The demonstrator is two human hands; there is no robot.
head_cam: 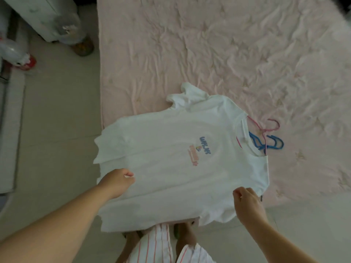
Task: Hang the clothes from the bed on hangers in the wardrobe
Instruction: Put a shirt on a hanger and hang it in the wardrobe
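Tee [171, 158], white, light and floppy, spread at bed [228, 54] corner over pink hanger [269, 128]; left hand [115, 182] and right hand [247, 202] pinch its hem sides, best regripped at shoulders.

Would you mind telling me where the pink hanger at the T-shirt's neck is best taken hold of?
Grip the pink hanger by its hook, coming from the right, the open bed side. The hook and a short run of wire are all that pokes out of the collar of the white T-shirt; the shoulders seem to lie inside the shirt. Pinch only the pink wire, since a blue hanger lies right beside it.
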